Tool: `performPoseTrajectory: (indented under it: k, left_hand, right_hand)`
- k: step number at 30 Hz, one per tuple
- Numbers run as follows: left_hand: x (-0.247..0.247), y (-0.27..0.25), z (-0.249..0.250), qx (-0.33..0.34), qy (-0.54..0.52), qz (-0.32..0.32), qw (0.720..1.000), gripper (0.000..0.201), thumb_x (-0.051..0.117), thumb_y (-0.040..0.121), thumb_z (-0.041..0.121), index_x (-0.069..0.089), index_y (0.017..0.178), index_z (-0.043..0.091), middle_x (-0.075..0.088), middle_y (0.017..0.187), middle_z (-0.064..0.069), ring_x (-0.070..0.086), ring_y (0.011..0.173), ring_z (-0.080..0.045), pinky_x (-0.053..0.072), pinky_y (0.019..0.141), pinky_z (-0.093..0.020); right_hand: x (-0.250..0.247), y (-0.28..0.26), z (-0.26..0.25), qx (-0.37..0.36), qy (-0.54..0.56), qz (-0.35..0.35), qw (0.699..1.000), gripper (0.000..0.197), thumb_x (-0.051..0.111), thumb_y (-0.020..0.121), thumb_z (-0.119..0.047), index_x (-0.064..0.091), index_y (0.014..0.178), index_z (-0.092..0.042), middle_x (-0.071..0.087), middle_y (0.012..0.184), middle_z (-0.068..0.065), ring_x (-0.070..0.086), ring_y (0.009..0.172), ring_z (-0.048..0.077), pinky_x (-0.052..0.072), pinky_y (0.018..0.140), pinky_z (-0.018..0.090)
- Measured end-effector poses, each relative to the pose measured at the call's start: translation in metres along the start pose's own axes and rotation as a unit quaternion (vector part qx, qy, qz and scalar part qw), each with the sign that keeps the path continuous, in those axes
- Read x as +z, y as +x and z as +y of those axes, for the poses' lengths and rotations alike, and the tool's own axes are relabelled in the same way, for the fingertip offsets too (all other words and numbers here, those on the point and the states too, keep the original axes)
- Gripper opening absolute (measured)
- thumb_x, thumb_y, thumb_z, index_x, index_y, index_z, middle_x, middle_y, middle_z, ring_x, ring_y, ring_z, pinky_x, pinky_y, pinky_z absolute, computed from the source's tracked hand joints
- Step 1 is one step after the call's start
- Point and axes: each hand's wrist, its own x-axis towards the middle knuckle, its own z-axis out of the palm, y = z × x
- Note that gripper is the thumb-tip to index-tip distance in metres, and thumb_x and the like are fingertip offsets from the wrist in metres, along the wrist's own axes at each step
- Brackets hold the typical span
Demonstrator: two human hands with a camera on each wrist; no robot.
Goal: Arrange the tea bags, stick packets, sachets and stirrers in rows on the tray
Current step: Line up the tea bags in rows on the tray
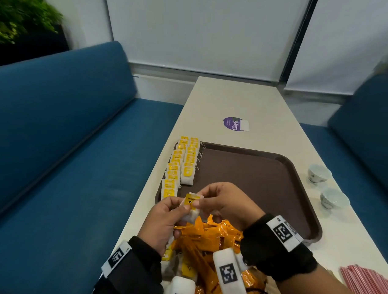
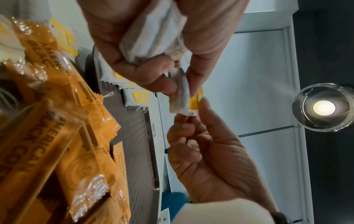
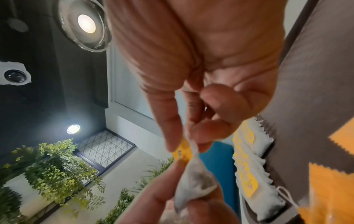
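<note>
Here your brown tray lies on the white table, two rows of tea bags along its left edge, orange coffee stick packets heaped at its near end. Above them, your left hand and right hand both pinch one yellow-tagged tea bag — fingers curled.

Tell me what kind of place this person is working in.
Probably a café or office pantry booth: blue bench seats flank a long table holding a brown serving tray, small cups, coffee stick packets and rows of tea bags.
</note>
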Motion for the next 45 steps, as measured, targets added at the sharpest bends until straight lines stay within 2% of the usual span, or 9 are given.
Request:
performPoseTrajectory:
  k: [13,15,17,20,25,30,36,40,45]
  left_hand:
    - [-0.023,0.017,-0.004,-0.061,-0.169,0.053,0.982,0.028,0.045,0.09,-0.006,0.056,0.107,0.015,0.059,0.088,-0.004,0.046,0.062,-0.01,0.04,0.04,-0.019]
    - [-0.025,0.019,-0.004,-0.054,-0.179,0.045,0.981,0.036,0.04,0.087,-0.012,0.054,0.108,0.014,0.058,0.084,-0.002,0.046,0.06,-0.01,0.039,0.043,-0.021]
    - [-0.028,0.02,-0.004,-0.052,-0.184,0.04,0.981,0.041,0.037,0.085,-0.015,0.053,0.111,0.013,0.057,0.086,-0.003,0.046,0.062,-0.01,0.04,0.045,-0.023]
    - [-0.031,0.021,-0.004,-0.047,-0.187,0.035,0.981,0.046,0.033,0.084,-0.016,0.052,0.113,0.015,0.055,0.093,-0.004,0.047,0.066,-0.012,0.04,0.051,-0.026]
    - [-0.035,0.019,-0.006,-0.046,-0.201,0.006,0.979,0.063,0.047,0.057,-0.01,0.052,0.113,0.018,0.052,0.099,-0.004,0.044,0.073,-0.014,0.039,0.059,-0.028]
    - [-0.032,0.016,-0.005,-0.045,-0.186,-0.013,0.982,0.076,0.04,0.045,-0.006,0.051,0.116,0.018,0.051,0.099,-0.002,0.045,0.078,-0.014,0.041,0.057,-0.028]
    - [-0.028,0.018,0.001,-0.025,-0.16,-0.01,0.987,0.072,0.02,0.071,-0.032,0.051,0.114,0.017,0.049,0.103,-0.005,0.044,0.073,-0.014,0.042,0.054,-0.025]
    - [-0.02,0.017,0.006,-0.008,-0.121,-0.015,0.993,0.076,0.021,0.072,-0.034,0.05,0.117,0.019,0.049,0.11,-0.006,0.046,0.078,-0.016,0.044,0.039,-0.019]
    - [-0.005,0.016,0.002,0.043,-0.026,-0.03,0.998,0.081,0.041,0.064,-0.035,0.054,0.106,0.033,0.052,0.115,-0.003,0.049,0.11,-0.026,0.048,0.053,-0.031]
  right_hand:
    - [-0.011,0.112,-0.027,0.063,-0.155,0.116,0.979,0.006,0.055,0.091,-0.005,0.058,0.087,-0.008,0.058,0.073,0.008,0.056,0.049,0.01,0.038,0.033,0.012]
    - [-0.01,0.128,-0.021,0.128,-0.125,0.132,0.975,0.031,0.055,0.094,-0.019,0.058,0.12,-0.003,0.064,0.103,0.013,0.062,0.076,0.017,0.049,0.056,0.011]
    - [0.0,0.127,-0.015,0.098,-0.372,0.104,0.917,0.05,0.048,0.096,-0.04,0.046,0.138,-0.013,0.056,0.129,0.009,0.056,0.113,0.024,0.043,0.09,0.022]
    - [0.005,0.135,-0.012,0.113,-0.444,0.056,0.887,0.057,0.045,0.096,-0.046,0.042,0.142,-0.013,0.051,0.137,0.009,0.047,0.126,0.026,0.036,0.101,0.028]
    - [0.011,0.145,-0.014,0.215,-0.317,0.106,0.918,0.05,0.048,0.097,-0.036,0.045,0.137,-0.005,0.053,0.132,0.012,0.052,0.121,0.028,0.044,0.093,0.026]
    - [-0.001,0.146,-0.008,0.14,-0.303,0.071,0.94,0.046,0.049,0.097,-0.036,0.046,0.136,-0.011,0.057,0.128,0.007,0.056,0.113,0.024,0.043,0.093,0.027]
    - [-0.01,0.113,-0.014,0.078,-0.181,0.101,0.975,0.008,0.066,0.086,-0.014,0.06,0.088,-0.008,0.057,0.072,0.006,0.057,0.057,0.015,0.041,0.043,0.02]
    - [-0.008,0.058,-0.022,0.044,-0.165,0.017,0.985,0.02,0.068,0.085,-0.032,0.061,0.085,-0.013,0.063,0.074,0.002,0.058,0.06,0.01,0.036,0.047,0.02]
    - [0.005,0.011,-0.013,0.015,-0.146,-0.023,0.989,0.028,0.072,0.08,-0.038,0.065,0.08,-0.011,0.063,0.064,0.0,0.054,0.053,0.006,0.039,0.051,0.018]
